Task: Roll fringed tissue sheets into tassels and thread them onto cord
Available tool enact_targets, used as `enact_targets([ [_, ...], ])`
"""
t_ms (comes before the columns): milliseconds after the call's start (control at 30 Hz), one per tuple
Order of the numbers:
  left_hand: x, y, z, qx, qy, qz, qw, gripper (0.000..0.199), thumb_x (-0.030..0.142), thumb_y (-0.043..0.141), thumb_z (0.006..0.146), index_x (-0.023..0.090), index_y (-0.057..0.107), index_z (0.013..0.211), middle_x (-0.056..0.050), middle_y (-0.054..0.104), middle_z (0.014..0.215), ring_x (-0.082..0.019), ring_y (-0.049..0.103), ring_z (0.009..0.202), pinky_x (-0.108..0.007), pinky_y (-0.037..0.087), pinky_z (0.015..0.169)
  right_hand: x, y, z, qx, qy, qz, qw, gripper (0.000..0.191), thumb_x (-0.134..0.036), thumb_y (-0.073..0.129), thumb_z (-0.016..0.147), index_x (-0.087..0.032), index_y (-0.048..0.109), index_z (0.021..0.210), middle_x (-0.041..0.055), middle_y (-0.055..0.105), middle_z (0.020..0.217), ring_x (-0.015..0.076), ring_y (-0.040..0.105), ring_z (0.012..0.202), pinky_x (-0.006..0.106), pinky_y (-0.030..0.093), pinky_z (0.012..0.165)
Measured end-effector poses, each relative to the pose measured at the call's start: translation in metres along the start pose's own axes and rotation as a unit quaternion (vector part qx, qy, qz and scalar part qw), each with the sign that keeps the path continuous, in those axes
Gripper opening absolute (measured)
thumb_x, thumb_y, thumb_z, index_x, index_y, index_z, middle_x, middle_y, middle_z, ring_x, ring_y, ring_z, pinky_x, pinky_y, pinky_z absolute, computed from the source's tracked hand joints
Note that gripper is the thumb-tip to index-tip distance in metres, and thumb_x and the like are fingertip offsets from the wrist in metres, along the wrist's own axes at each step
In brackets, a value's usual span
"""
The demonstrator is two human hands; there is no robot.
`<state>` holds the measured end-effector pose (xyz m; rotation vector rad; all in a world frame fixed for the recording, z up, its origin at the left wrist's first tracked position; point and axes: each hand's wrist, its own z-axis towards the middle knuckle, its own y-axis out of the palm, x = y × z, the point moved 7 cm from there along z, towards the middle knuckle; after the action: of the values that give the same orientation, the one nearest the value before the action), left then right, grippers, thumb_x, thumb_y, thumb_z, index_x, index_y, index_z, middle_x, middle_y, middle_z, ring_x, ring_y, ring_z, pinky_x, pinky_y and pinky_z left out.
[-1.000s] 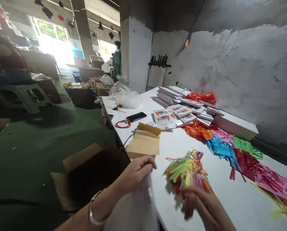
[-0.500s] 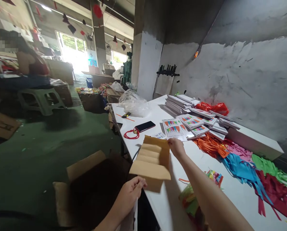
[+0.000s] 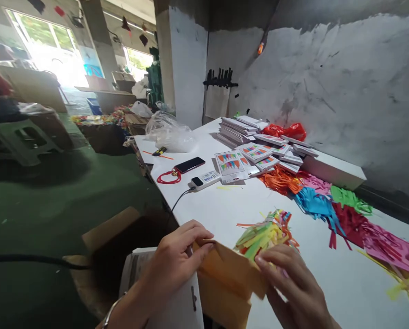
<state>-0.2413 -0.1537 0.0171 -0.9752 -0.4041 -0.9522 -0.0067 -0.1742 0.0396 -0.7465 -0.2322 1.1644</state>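
A small brown cardboard box (image 3: 225,269) is between my two hands at the near edge of the table. My left hand (image 3: 184,253) pinches its left upper edge between thumb and fingers. At the box's right end, my right hand (image 3: 290,278) grips the edge, fingers bent over the cardboard. Just behind the box lies a bundle of multicoloured paper strips (image 3: 266,233), tied near its top. Under my left forearm stands a white box (image 3: 177,301) with a slot in its side. The underside of the brown box is hidden.
On the white table (image 3: 204,219) lie a phone (image 3: 190,164) with a red cord, a small white device (image 3: 204,180) on a cable, printed cards (image 3: 230,164) and coloured strip bundles (image 3: 314,203). An open carton (image 3: 111,228) stands on the floor at left.
The brown box has come nearer to me and turned. My left hand has moved up onto its left edge, my right hand down to its right end. The view has swung right.
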Motion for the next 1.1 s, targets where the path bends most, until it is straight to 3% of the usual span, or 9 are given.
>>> enact_targets([
  [167,0.03,0.009,0.006,-0.021,0.025,-0.001,0.999,0.009,0.017,0.061,0.09,0.02,0.069,0.087,-0.001,0.068,0.081,-0.013,0.065,0.071,-0.02,0.05,0.062,0.013,-0.008,-0.033,-0.023,0.219,0.203,0.954,0.068,-0.067,0.05,0.093,-0.03,0.043,0.149,0.0111,0.066,0.133,0.0296,0.064,0.121,0.04,0.055,0.097],
  [233,0.038,0.014,0.006,-0.031,0.025,0.006,0.999,0.009,0.018,0.061,0.09,0.02,0.069,0.087,0.0,0.068,0.08,-0.013,0.065,0.07,-0.02,0.05,0.062,0.015,-0.004,-0.047,-0.025,0.297,0.205,0.932,0.062,-0.062,0.063,0.087,-0.03,0.055,0.14,0.008,0.071,0.123,0.0266,0.069,0.111,0.034,0.056,0.091],
  [333,0.043,0.022,0.008,-0.053,0.017,0.009,0.998,0.009,0.023,0.062,0.09,0.021,0.07,0.086,-0.001,0.07,0.08,-0.014,0.065,0.069,-0.02,0.051,0.061,0.018,0.0,-0.063,-0.007,0.405,0.196,0.893,0.028,-0.048,0.064,0.091,-0.025,0.075,0.103,0.0037,0.076,0.092,0.0197,0.07,0.084,0.024,0.054,0.074],
  [400,0.039,0.024,0.009,-0.05,-0.004,0.023,0.998,0.011,0.03,0.064,0.089,0.022,0.071,0.093,-0.002,0.072,0.088,-0.014,0.065,0.068,-0.02,0.051,0.057,0.019,0.003,-0.072,0.007,0.454,0.232,0.86,0.029,-0.048,0.063,0.091,-0.022,0.075,0.084,0.002,0.072,0.078,0.0173,0.065,0.073,0.022,0.05,0.067],
  [533,0.037,0.018,0.01,-0.006,-0.02,0.07,0.997,0.023,0.037,0.065,0.09,0.023,0.071,0.107,-0.005,0.073,0.11,-0.014,0.068,0.072,-0.019,0.051,0.05,0.021,0.008,-0.091,0.018,0.535,0.322,0.781,0.031,-0.051,0.072,0.082,-0.02,0.075,0.081,0.0003,0.071,0.075,0.0164,0.062,0.073,0.022,0.045,0.066],
  [600,0.049,0.028,0.007,-0.041,0.019,0.072,0.996,0.022,0.034,0.063,0.092,0.024,0.071,0.11,-0.005,0.074,0.114,-0.017,0.072,0.085,-0.019,0.055,0.061,0.021,0.011,-0.098,0.017,0.55,0.328,0.768,0.03,-0.05,0.072,0.082,-0.02,0.075,0.081,0.0003,0.07,0.075,0.0163,0.061,0.073,0.022,0.044,0.066],
  [733,0.081,0.073,-0.008,-0.193,0.115,0.048,0.973,0.03,0.021,0.058,0.094,0.023,0.066,0.123,-0.006,0.074,0.12,-0.021,0.071,0.107,-0.028,0.056,0.09,0.016,0.015,-0.101,-0.015,0.508,0.282,0.814,0.029,-0.045,0.064,0.089,-0.02,0.073,0.079,0.0002,0.069,0.074,0.0153,0.058,0.071,0.022,0.043,0.063],
  [900,0.091,0.104,-0.015,-0.233,0.113,0.011,0.966,0.019,0.014,0.051,0.094,0.019,0.068,0.1,-0.003,0.073,0.086,-0.016,0.069,0.073,-0.024,0.051,0.064,0.009,0.006,-0.101,-0.005,0.446,0.233,0.864,0.018,-0.038,0.064,0.092,-0.024,0.073,0.098,-0.0002,0.074,0.086,0.0156,0.067,0.077,0.021,0.051,0.071],
  [1100,0.09,0.118,-0.02,-0.263,0.126,0.024,0.956,0.018,0.016,0.05,0.097,0.02,0.068,0.095,-0.002,0.07,0.08,-0.016,0.065,0.069,-0.025,0.045,0.062,0.003,-0.022,-0.087,0.059,0.357,0.141,0.921,0.009,-0.021,0.062,0.091,-0.025,0.069,0.096,-0.0011,0.074,0.084,0.0121,0.07,0.074,0.017,0.054,0.069],
])
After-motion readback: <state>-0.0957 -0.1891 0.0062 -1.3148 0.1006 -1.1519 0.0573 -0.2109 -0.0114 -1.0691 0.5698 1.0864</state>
